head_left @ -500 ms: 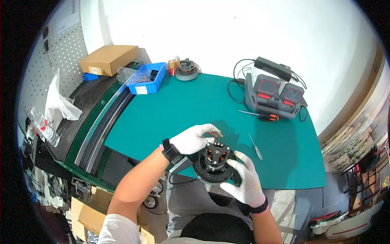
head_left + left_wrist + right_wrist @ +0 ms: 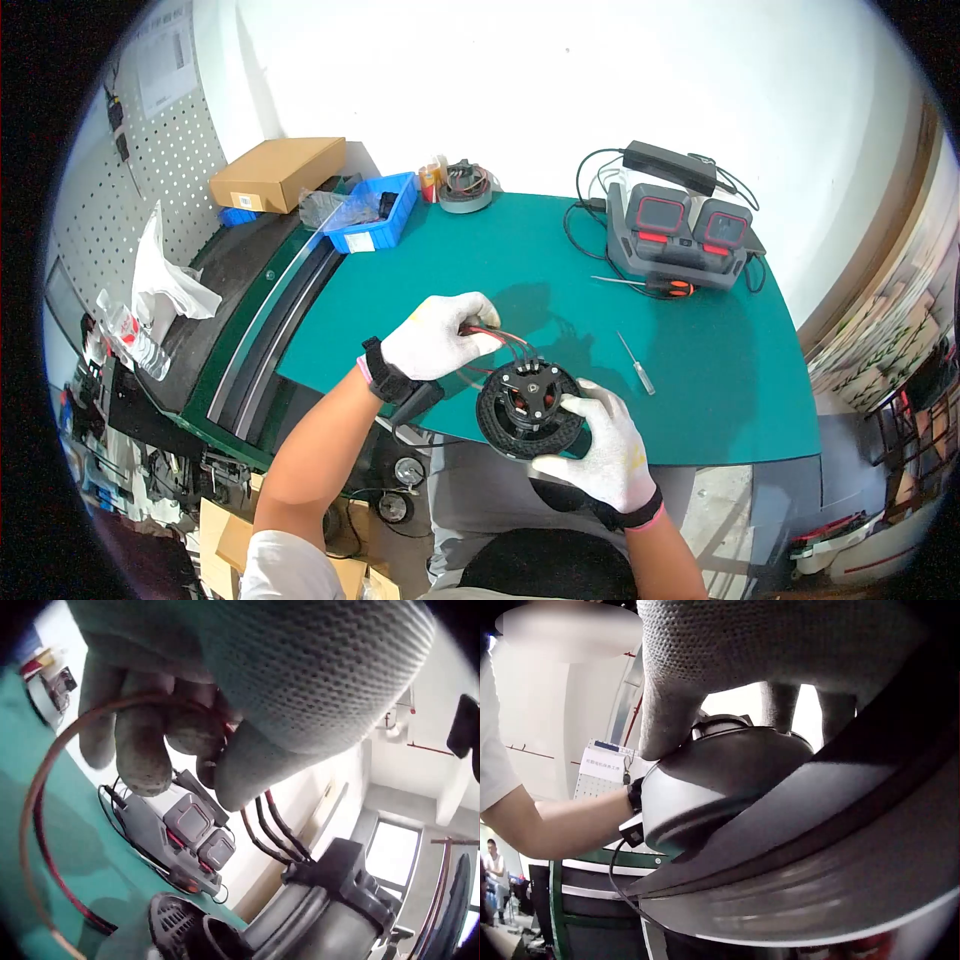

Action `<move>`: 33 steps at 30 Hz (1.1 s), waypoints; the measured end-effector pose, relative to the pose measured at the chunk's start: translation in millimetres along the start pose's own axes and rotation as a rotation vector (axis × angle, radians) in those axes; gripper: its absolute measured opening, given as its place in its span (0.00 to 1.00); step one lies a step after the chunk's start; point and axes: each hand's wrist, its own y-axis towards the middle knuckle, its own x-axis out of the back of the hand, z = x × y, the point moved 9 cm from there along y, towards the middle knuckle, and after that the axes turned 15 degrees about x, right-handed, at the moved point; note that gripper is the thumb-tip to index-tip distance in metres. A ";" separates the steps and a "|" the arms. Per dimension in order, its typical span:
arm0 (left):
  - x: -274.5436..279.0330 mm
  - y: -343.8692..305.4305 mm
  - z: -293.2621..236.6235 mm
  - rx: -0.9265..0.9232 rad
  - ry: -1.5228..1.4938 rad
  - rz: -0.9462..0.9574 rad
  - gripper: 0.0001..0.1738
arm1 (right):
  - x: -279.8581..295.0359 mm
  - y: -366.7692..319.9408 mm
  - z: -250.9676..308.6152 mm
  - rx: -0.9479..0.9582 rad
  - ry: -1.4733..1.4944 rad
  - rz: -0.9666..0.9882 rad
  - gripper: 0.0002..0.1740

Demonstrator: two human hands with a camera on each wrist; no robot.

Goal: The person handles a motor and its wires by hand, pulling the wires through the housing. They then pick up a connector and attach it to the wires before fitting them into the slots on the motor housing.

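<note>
The black motor [image 2: 531, 405] is at the counter's [image 2: 440, 260] near edge, its rim held in the right hand's [image 2: 607, 450] grip. The left hand's [image 2: 440, 335] grip pinches its wires [image 2: 512, 338], while a small screwdriver [image 2: 643, 377] lies on the counter, right of the motor.

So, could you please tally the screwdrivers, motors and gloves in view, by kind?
Screwdrivers: 2 (orange one, clear one)
Motors: 2 (held motor, rear motor)
Gloves: 2 (left glove, right glove)
Total: 6
</note>
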 end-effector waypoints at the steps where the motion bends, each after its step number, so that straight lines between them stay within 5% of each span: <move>1: 4.7 -2.3 -0.8 -0.002 0.005 0.000 0.09 | -1.6 -0.3 -1.7 0.008 0.014 -0.009 0.43; 4: 10.4 -10.3 -3.3 0.026 0.082 0.080 0.09 | -4.3 -1.8 -5.6 0.036 0.015 -0.035 0.44; 6: 37.6 -31.6 -39.9 -0.231 0.496 -0.340 0.10 | -3.9 -2.7 -5.0 0.053 0.004 -0.050 0.44; 7: 44.6 -36.1 -44.4 -0.243 0.562 -0.382 0.10 | -3.4 -2.3 -4.3 0.056 -0.001 -0.046 0.44; 12: 37.1 -54.7 -14.3 -0.129 0.449 -0.281 0.10 | -2.4 -3.0 -3.0 0.054 0.005 -0.065 0.44; 14: 20.3 -67.7 4.8 -0.084 0.342 -0.205 0.12 | -4.1 -3.0 -3.7 0.051 0.007 -0.057 0.44; 18: -26.2 -97.9 65.7 0.458 -0.535 0.116 0.19 | -4.0 -2.6 -1.1 0.076 -0.010 -0.052 0.44; 24: -49.9 -86.8 78.4 0.332 -0.641 0.031 0.22 | -6.7 -1.8 1.2 0.072 -0.059 0.006 0.45; 28: -55.3 -69.0 91.6 0.528 -0.879 0.127 0.31 | -6.8 -1.4 2.3 0.067 -0.043 0.010 0.46; 31: -67.4 -56.6 114.5 0.607 -1.131 0.074 0.29 | -8.6 -2.1 2.5 0.073 -0.045 0.006 0.47; 33: -71.2 -56.1 104.2 0.483 -1.082 0.253 0.24 | -7.8 -2.0 1.6 0.078 -0.047 -0.007 0.47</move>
